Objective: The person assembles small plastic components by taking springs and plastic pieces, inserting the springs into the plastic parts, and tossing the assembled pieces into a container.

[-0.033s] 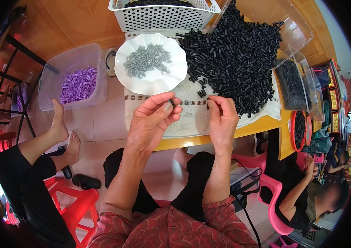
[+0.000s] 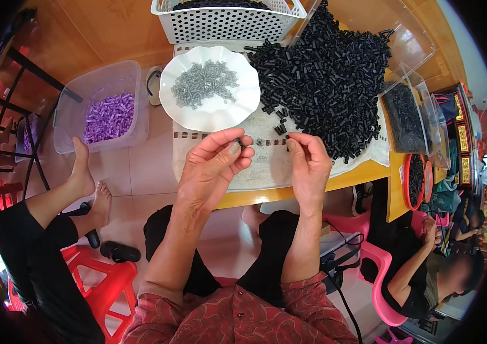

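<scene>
My left hand (image 2: 219,152) is closed in a pinch, palm partly turned up, with a small dark piece (image 2: 239,143) between thumb and fingertips. To its right, my right hand (image 2: 307,160) pinches thumb against forefinger. A tiny dark bit shows at those fingertips, too small to name. Both hands hover apart above a pale cloth (image 2: 260,172) on the table. Beyond my left hand stands a white scalloped plate (image 2: 172,112) bearing a heap of small grey spring-like pieces (image 2: 206,83). A big pile of short black tubular pieces (image 2: 323,80) spreads past my right hand, a few lying loose near it.
A white perforated basket (image 2: 226,26) stands at the back. Left, a clear tub (image 2: 137,109) holds purple pieces (image 2: 109,117). Clear bins (image 2: 409,114) and a red-rimmed tray (image 2: 414,180) hold black pieces at right. Other people sit on both sides, by a red stool (image 2: 103,286) and pink chair (image 2: 378,275).
</scene>
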### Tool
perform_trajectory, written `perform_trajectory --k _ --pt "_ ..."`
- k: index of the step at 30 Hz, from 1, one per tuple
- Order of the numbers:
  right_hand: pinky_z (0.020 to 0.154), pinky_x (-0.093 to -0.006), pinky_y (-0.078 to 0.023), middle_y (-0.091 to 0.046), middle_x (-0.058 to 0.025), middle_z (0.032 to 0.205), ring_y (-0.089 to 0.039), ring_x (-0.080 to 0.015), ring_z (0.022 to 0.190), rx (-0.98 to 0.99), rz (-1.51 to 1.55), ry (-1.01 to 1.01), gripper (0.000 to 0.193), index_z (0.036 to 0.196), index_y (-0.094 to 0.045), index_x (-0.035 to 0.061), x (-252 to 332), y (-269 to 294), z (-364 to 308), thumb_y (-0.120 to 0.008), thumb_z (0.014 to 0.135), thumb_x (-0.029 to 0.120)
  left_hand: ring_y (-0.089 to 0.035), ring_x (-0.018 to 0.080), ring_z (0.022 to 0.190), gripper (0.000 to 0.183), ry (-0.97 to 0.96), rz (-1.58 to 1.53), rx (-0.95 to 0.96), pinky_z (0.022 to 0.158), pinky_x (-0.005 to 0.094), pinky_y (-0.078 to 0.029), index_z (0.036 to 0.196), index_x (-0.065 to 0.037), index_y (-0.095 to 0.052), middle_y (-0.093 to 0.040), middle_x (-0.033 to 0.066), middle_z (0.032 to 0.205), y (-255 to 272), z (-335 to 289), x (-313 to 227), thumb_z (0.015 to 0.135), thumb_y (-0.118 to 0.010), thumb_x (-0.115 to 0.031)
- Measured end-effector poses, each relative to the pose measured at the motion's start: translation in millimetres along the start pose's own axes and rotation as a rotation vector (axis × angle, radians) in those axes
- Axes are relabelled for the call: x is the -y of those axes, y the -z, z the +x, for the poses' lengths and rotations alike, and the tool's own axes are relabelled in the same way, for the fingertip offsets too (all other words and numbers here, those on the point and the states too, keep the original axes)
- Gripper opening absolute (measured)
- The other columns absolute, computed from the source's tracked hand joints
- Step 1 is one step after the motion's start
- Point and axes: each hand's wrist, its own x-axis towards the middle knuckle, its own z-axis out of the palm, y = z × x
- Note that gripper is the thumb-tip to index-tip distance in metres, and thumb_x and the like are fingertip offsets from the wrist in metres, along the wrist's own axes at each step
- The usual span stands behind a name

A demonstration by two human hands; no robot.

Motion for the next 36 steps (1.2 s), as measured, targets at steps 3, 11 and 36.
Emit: perform_trajectory --k 3,11,36 --pt "0.063 -0.0214 -0.045 -0.062 -0.0015 0.085 -0.056 -0.0076 0.073 0.089 0.432 -0.225 0.011 0.097 -0.067 -0.0008 20.2 3.9 -0.9 -0.068 0.087 0.003 -0.065 0.0191 0.093 0.024 0.030 -0.041 0.020 0.082 0.0296 -0.054 0.118 -0.001 -0.061 -0.065 0.0123 0.108 0.4 -0.2 3.0 0.094 -0.058 -0.003" --pt "0.064 -0.0182 -0.044 -0.062 -0.0018 0.084 -0.054 -0.0054 0.071 0.200 0.753 -0.270 0.014 0.098 -0.066 -0.0017 29.9 1.3 -9.1 -0.070 0.085 0.001 -0.065 0.0177 0.092 0.025 0.065 -0.129 0.056 0.080 0.0287 -0.054 0.120 -0.002 -0.060 -0.066 0.0119 0.110 3.2 1.1 10.5 0.095 -0.058 -0.004" --pt "0.064 -0.0256 -0.050 -0.065 -0.0099 0.087 -0.062 -0.0159 0.075 0.189 0.340 0.188 0.013 0.090 -0.066 -0.0009 43.2 -11.2 -14.4 -0.073 0.079 -0.002 -0.063 0.0140 0.087 0.024 0.062 -0.156 0.055 0.077 0.0265 -0.053 0.118 -0.004 -0.063 -0.065 0.0100 0.108 4.2 1.0 18.9 0.094 -0.058 -0.005"
